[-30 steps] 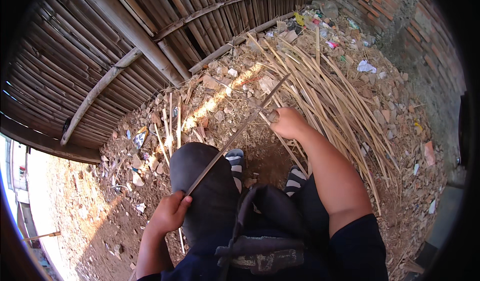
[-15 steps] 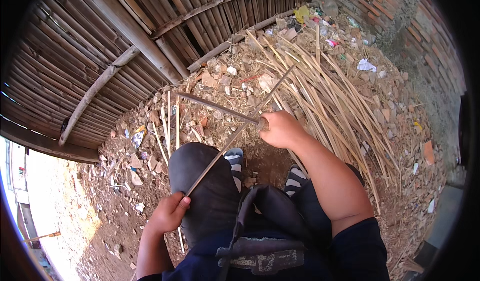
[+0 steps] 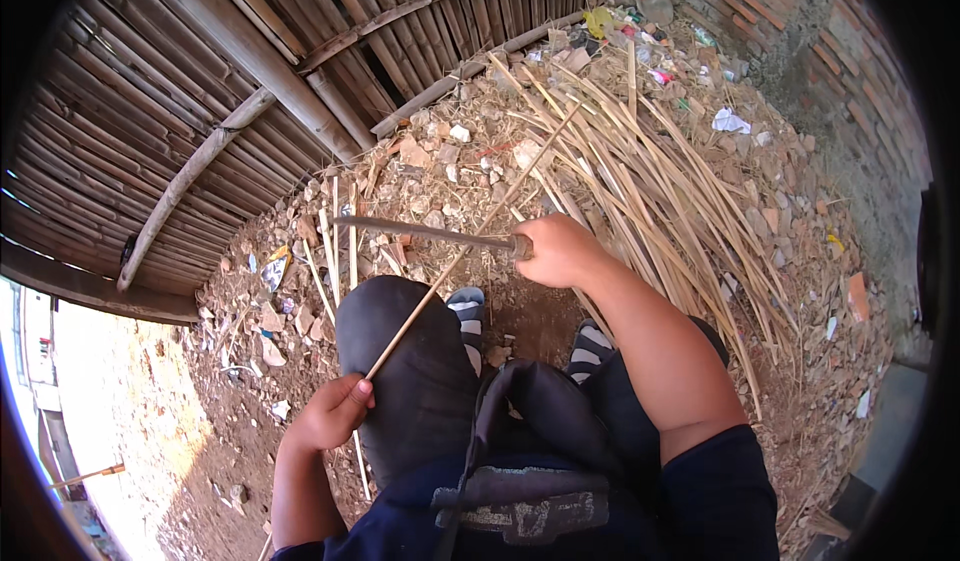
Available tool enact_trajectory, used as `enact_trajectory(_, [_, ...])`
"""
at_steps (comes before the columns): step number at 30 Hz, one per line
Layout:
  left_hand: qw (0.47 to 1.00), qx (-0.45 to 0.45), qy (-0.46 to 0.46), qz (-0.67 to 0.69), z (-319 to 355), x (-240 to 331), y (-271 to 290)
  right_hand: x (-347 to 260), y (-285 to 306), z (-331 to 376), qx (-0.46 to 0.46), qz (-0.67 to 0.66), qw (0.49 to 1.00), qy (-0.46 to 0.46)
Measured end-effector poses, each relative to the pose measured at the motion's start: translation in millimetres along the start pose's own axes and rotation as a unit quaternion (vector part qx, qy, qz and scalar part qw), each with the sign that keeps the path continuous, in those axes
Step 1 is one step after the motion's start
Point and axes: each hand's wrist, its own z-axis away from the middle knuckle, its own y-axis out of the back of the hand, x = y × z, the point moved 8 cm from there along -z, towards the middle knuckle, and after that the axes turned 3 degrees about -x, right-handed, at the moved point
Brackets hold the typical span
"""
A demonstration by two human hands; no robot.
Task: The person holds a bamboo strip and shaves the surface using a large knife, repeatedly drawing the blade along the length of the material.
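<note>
A long, thin bamboo strip slants from my left hand up and away to the right, over my left knee. My left thumb and fingers are closed round its near end. In my right hand is the handle of a large knife, its dark blade stretching out to the left. The blade crosses the strip a little beyond my knee; whether the two touch I cannot tell. The strip's far end overlaps a pile of split bamboo strips on the ground.
Rubble and litter cover the dirt ground. On the left leans a bamboo slat wall with thick poles; a brick wall rises at the right. A few pale strips lie beyond my left knee. My sandalled feet are between my knees.
The knife's tip has swung toward me and slightly left, and more of the blade's flat side shows. The bamboo strip has shifted slightly left and looks paler. Both hands keep their hold.
</note>
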Motion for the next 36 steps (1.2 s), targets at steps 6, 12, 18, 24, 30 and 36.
enact_trajectory(6, [0.997, 0.047, -0.025, -0.061, 0, 5, 0, 21, 13, -3, 0.107, -0.079, 0.991, -0.003])
enact_trajectory(12, [0.975, 0.106, -0.09, -0.171, 6, 29, -6, 3, 1, -2, -0.001, 0.006, 1.0, 0.002])
enact_trajectory(18, [0.999, 0.022, 0.011, -0.019, 0, 8, -2, 6, 8, -2, 0.069, -0.054, 0.996, 0.01])
enact_trajectory(24, [0.987, -0.081, 0.045, 0.132, -7, 4, -1, 28, -3, -13, 0.101, -0.052, 0.994, 0.009])
enact_trajectory(30, [0.982, -0.074, 0.053, 0.167, -6, -10, 0, -7, 13, -2, 0.115, -0.014, 0.993, 0.038])
enact_trajectory(36, [0.981, -0.066, 0.044, 0.176, -7, 0, -3, 30, 14, -10, 0.07, -0.073, 0.993, -0.063])
